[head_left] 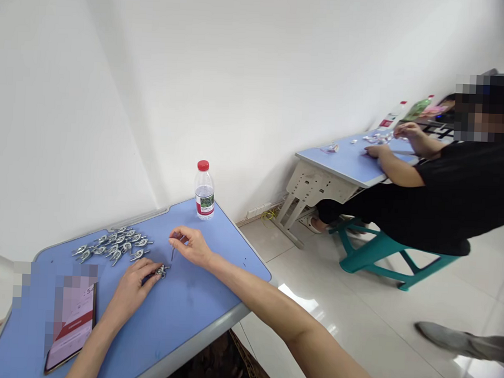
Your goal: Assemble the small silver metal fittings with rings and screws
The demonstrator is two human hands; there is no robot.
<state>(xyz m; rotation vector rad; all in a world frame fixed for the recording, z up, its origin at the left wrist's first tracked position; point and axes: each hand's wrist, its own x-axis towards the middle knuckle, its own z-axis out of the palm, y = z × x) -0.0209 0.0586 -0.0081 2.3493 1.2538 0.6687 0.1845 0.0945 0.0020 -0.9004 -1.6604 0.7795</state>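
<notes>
On the blue desk (188, 314), my left hand (136, 287) is closed on a small silver metal piece (161, 271), its fingertips low over the desktop. My right hand (191, 246) pinches a thin dark rod (173, 254) that points downward, a little above and to the right of the metal piece. The rod's tip and the metal piece are apart. Behind my left hand lies a loose pile of several similar silver metal pieces (119, 239).
A phone (77, 326) lies at the desk's left. A red-capped bottle (205, 193) stands near the back corner. To the right, a person in black (464, 193) sits on a green stool (378, 251) at another desk (349, 160). A shoe (446, 337) shows at far right.
</notes>
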